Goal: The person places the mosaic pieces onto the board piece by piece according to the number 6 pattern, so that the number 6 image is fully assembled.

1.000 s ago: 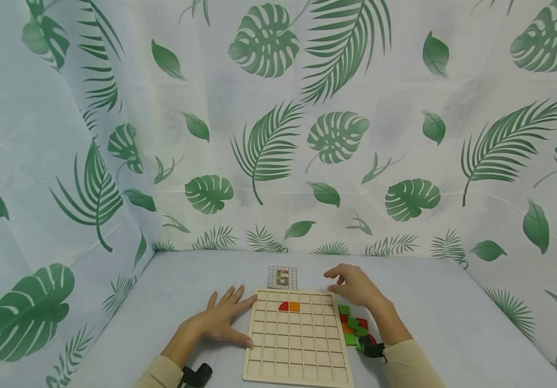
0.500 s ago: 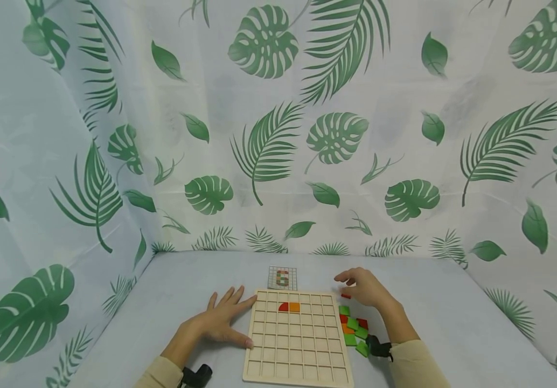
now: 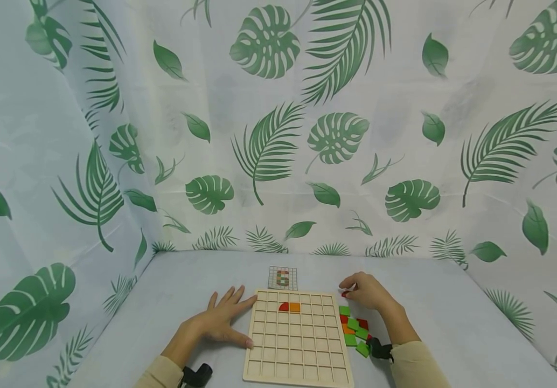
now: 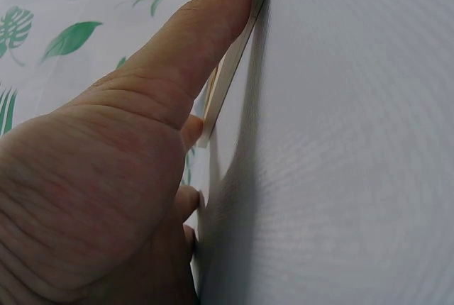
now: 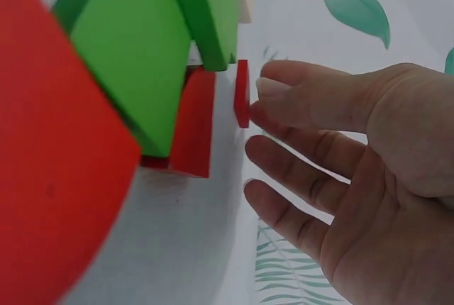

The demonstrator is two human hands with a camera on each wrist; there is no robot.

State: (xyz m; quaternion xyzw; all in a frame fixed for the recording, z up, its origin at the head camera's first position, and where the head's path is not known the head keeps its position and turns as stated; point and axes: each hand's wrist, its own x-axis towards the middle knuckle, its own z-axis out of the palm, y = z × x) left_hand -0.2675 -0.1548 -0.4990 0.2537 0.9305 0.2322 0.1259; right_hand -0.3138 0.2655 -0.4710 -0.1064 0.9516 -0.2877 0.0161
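My left hand [image 3: 222,319] lies spread on the table, its thumb and forefinger touching the left edge of a wooden grid board [image 3: 298,342]. In the left wrist view the thumb presses against the board's side. A rounded red tile [image 3: 284,306] and an orange square tile [image 3: 295,307] sit side by side in the board's upper cells. Beyond the board's top right corner, my right hand [image 3: 367,291] pinches a small red tile [image 5: 242,93] at the tips of thumb and forefinger. That tile shows nearly edge-on, so its shape is unclear.
Several green, red and orange tiles [image 3: 351,326] lie in a loose heap along the board's right edge, below the right hand. A small gridded card [image 3: 282,278] with a coloured figure 6 lies behind the board. A leaf-patterned cloth [image 3: 278,161] walls the table's back and sides.
My right hand has shifted right, off the board's top corner. A red tile came into view under it, and its fingers have closed on that tile. The left hand stays put.
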